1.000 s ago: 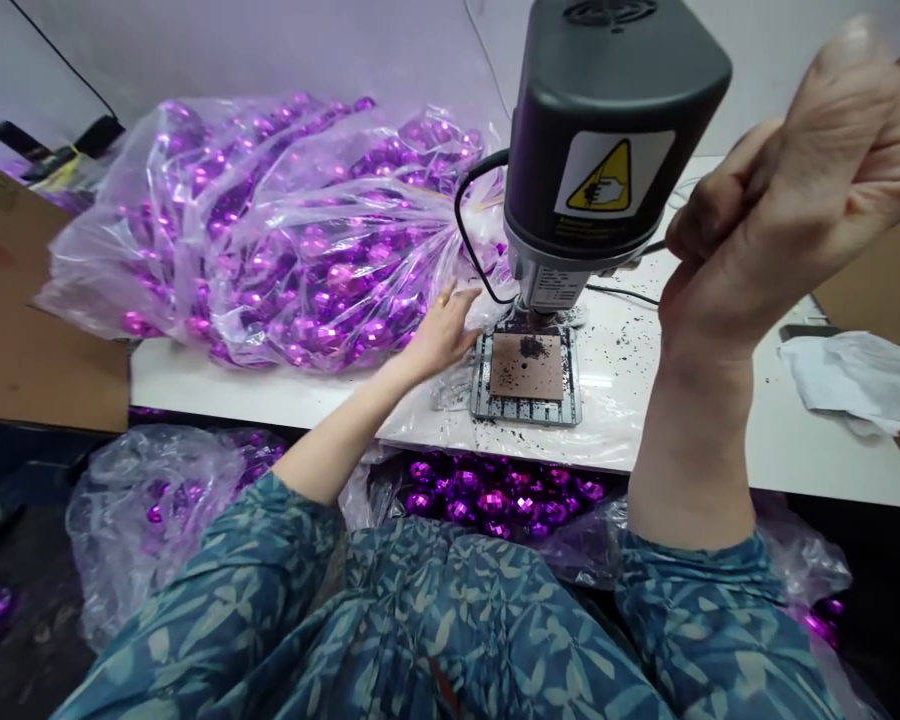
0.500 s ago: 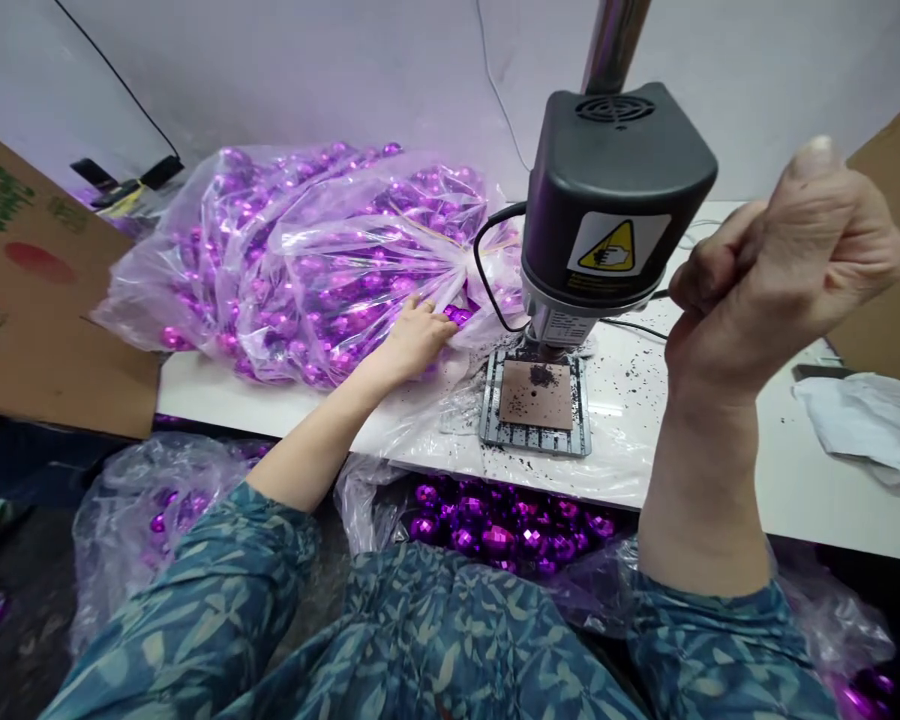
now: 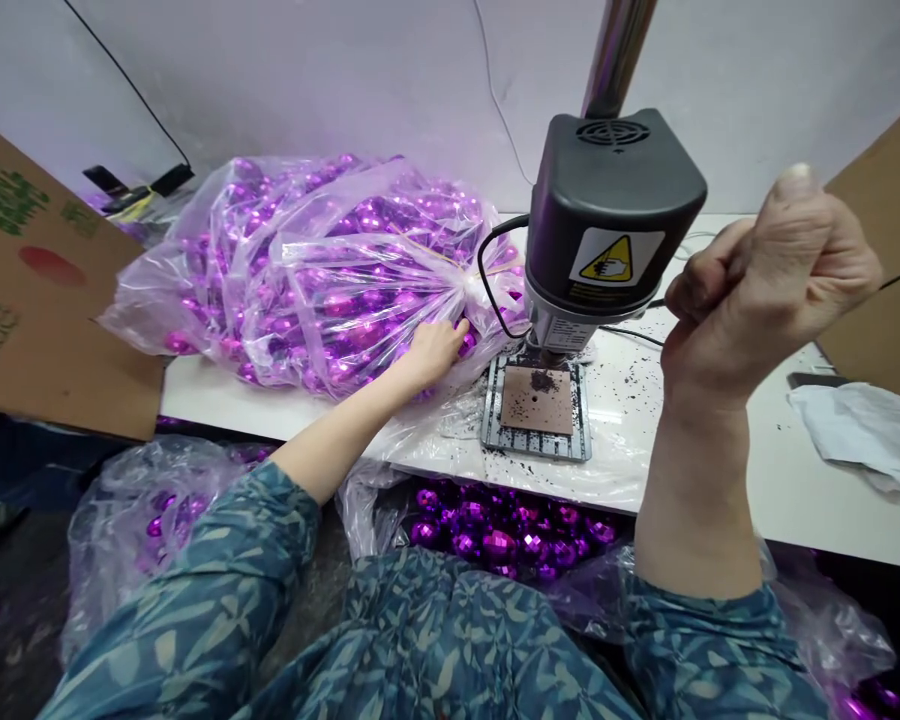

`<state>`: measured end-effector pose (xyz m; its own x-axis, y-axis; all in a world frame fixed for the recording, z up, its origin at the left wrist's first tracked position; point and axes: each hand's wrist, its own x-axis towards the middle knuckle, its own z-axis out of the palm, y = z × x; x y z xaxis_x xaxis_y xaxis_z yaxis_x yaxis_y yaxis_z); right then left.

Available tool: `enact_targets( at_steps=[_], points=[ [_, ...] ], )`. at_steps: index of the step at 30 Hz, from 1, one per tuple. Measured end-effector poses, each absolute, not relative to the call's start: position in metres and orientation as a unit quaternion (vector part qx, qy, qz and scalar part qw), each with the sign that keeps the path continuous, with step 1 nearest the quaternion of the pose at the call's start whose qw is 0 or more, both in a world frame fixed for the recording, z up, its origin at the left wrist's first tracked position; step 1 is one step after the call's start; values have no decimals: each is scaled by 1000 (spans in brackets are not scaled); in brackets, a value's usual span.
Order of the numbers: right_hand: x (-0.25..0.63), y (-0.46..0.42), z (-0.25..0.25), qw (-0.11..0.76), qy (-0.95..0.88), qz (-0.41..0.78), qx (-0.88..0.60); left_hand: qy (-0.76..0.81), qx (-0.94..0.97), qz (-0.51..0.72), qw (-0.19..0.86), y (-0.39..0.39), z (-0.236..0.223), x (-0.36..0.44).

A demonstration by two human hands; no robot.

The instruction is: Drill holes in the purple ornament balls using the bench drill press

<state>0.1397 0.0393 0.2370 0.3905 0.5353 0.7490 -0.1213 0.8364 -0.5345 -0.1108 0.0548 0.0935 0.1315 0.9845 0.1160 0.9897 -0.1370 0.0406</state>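
Observation:
My left hand (image 3: 436,352) reaches to the bag's gathered neck, its fingers curled down at a shiny purple faceted ball (image 3: 467,344). The big clear plastic bag (image 3: 292,250) is full of such balls and lies on the white table. My right hand (image 3: 780,260) is raised in a fist to the right of the black drill press (image 3: 615,200); what it grips is hidden. Under the drill head, a brown square board (image 3: 521,405) with a small hole and dark shavings lies on the slotted metal base (image 3: 579,447).
More purple balls (image 3: 499,545) fill an open plastic bag below the table's front edge. Cardboard boxes stand at the left (image 3: 60,290) and right (image 3: 885,230). White paper or cloth (image 3: 862,430) lies on the table (image 3: 787,500) at the right. Dark shavings are scattered around the base.
My left hand has shifted slightly right, its fingers going from spread on the bag to curled at a purple ball. My right hand stays in a fist beside the drill press.

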Motion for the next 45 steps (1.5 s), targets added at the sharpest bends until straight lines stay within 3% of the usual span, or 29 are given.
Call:
enact_targets(
  at_steps=[5, 9, 11, 14, 17, 20, 23, 32, 45],
  points=[
    [140, 41, 235, 813, -515, 195, -188, -628, -768, -124, 1, 73, 81, -105],
    [141, 41, 234, 812, -517, 197, -186, -596, -714, -363, -61, 54, 83, -113],
    [141, 40, 235, 813, -517, 194, -185, -549, -654, -494, -162, 36, 87, -111],
    [139, 39, 235, 813, -516, 193, -190, -458, -511, -599, -413, 10, 89, -94],
    [137, 38, 235, 816, -507, 195, -196, -391, -340, -587, -622, -5, 86, -72],
    [137, 38, 235, 816, -509, 191, -198, -375, -248, -567, -690, -8, 78, -56],
    [138, 38, 234, 810, -516, 201, -192, -382, -244, -572, -684, -3, 66, -48],
    [136, 40, 233, 826, -506, 196, -152, -456, -430, -570, -532, 12, 30, -32],
    [136, 40, 231, 824, -511, 185, -157, -458, -575, -518, -437, 14, 18, -21]
  ],
)
